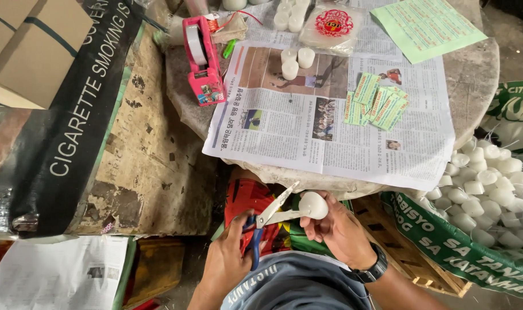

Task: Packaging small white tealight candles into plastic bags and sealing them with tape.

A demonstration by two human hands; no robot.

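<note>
Pinching candle [313, 205] in right hand [339, 232] fingers | scissors [270, 221] (open) touching

Matt waxy candle [313, 205], shiny metal scissors [276, 211], printed paper newspaper [284, 129].

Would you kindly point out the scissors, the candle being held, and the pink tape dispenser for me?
scissors [274, 213]: head view, on the open metal blades.
candle [314, 205]: head view, on its white side.
pink tape dispenser [204, 60]: head view, on the pink body below the tape roll.
</note>
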